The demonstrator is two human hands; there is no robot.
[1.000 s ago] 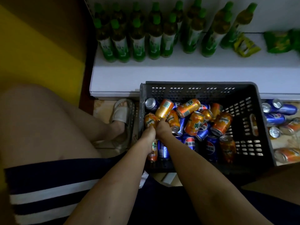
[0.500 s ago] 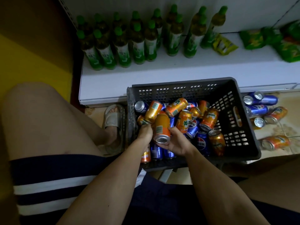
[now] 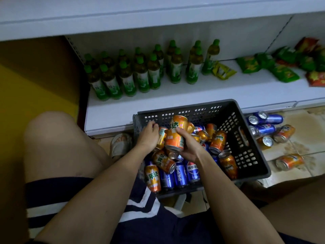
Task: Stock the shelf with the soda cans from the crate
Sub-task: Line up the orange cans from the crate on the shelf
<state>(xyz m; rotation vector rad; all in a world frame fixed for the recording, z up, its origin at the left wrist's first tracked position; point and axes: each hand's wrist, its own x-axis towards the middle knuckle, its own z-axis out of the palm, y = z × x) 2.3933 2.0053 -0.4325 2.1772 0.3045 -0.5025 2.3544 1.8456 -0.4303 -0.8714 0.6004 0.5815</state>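
Orange soda cans (image 3: pixel 174 140) held above the crate (image 3: pixel 249 147), centre of the frame: the right hand (image 3: pixel 189 147) has its fingers (image 3: pixel 181 130) curled round a lower can, whose silver end faces the camera, with a second orange can (image 3: pixel 179 123) resting against its top and tilted toward the shelf. The left hand (image 3: pixel 148 135), just left of these, lies against another orange can (image 3: pixel 161 136) at the crate's left wall; its fingers are bent over the can's upper part, though whether they actually grip it cannot be told.

The crate is dark grey with perforated walls and sits on the floor just below the white shelf (image 3: pixel 193 95), slightly tilted. Inside, orange cans and blue Pepsi cans (image 3: pixel 180 176) lie jumbled on their sides, the blue ones mostly along the near wall.

On the shelf, upper centre of the frame, green-capped bottles (image 3: pixel 140 74) stand upright in rows; to their right lie a yellow packet (image 3: pixel 222 70) and, further right, green snack packets (image 3: pixel 281 73) and red ones (image 3: pixel 316 79). At right of the crate, loose blue and orange cans (image 3: pixel 267 128) lie on the tiled floor (image 3: pixel 299 143).

At lower left a bare knee (image 3: pixel 58 141) and dark shorts with white stripes (image 3: pixel 52 199) fill the frame; a sandalled foot (image 3: pixel 120 145) rests beside the crate's left corner
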